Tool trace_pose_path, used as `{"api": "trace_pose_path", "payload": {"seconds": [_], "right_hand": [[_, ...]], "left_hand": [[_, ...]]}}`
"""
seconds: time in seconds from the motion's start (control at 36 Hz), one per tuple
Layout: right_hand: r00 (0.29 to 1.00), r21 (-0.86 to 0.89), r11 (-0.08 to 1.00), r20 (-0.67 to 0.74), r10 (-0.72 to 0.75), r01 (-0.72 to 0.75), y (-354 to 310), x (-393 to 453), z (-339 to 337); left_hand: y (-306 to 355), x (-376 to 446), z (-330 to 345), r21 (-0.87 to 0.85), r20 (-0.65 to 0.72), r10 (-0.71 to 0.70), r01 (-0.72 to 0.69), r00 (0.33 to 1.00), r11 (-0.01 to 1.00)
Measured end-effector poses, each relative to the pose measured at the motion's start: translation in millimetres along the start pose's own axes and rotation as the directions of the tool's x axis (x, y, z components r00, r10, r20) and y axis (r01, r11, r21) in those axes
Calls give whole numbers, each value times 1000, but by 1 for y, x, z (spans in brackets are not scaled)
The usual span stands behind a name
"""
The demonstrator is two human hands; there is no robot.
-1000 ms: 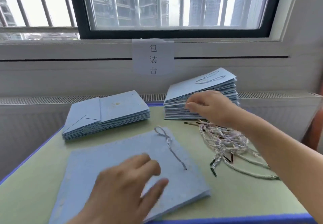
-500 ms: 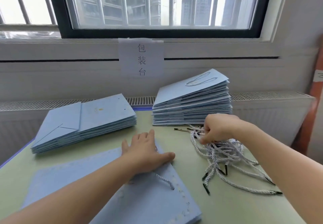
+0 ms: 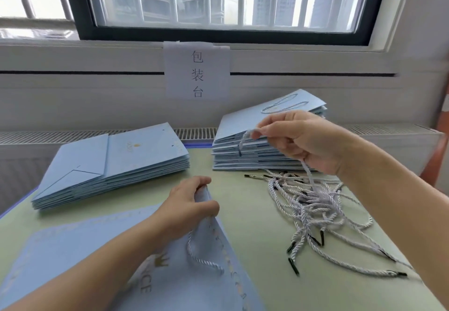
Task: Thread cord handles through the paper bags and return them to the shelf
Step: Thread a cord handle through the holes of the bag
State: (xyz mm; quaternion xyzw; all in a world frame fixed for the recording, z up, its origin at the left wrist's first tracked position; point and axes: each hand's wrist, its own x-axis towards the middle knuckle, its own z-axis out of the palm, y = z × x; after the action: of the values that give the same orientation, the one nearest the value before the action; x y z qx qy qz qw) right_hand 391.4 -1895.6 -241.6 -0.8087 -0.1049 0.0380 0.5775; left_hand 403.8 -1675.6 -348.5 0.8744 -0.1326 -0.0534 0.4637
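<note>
A flat light-blue paper bag [image 3: 73, 257] lies on the green table in front of me, with one white cord handle [image 3: 194, 255] hanging from its top edge. My left hand [image 3: 187, 206] grips that top edge and lifts it slightly. My right hand [image 3: 303, 140] pinches a single white cord [image 3: 308, 174] and holds it raised above the loose pile of cords [image 3: 315, 208]; the cord's black tip hangs in front of the right stack.
A stack of flat blue bags [image 3: 109, 162] sits at the back left. A taller stack [image 3: 255, 150] with a corded bag on top stands at the back right. A paper sign [image 3: 196, 72] hangs on the wall under the window.
My right hand has lifted from the cord pile with one cord pinched. My left hand went from pressing flat on the bag to gripping its top edge.
</note>
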Motion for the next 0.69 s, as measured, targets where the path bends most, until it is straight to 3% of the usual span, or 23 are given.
{"api": "trace_pose_path", "payload": {"seconds": [0.11,0.14,0.19,0.22,0.25,0.39,0.5,0.64,0.69], "right_hand": [[994,-393,918,68,88,-54,25,4,37],[990,-563,825,74,116,-55,33,6,42],[991,-855,519,49,122,-21,45,7,49],[996,-915,402,21,91,-18,47,7,51],[998,-932,362,8,63,-15,46,7,52],[984,-891,424,180,9,160,45,11,64],[975,-832,509,198,-104,223,58,15,82],[979,-674,711,117,-165,200,66,12,84],[985,-648,744,61,-163,163,66,11,82]], "left_hand": [[-4,1,-4,11,33,3,-3,999,1000],[-5,0,-5,4,40,-2,2,999,1000],[-6,0,-7,-15,49,-11,12,999,1000],[-5,0,-7,-28,49,-18,19,999,999],[-4,-1,-8,-42,44,-25,27,999,999],[-1,-1,-7,-29,28,-79,80,996,996],[1,0,-11,-63,42,-103,106,994,992],[-2,0,-17,-329,108,-110,140,988,934],[-3,-1,-19,-443,99,-102,136,990,886]]}}
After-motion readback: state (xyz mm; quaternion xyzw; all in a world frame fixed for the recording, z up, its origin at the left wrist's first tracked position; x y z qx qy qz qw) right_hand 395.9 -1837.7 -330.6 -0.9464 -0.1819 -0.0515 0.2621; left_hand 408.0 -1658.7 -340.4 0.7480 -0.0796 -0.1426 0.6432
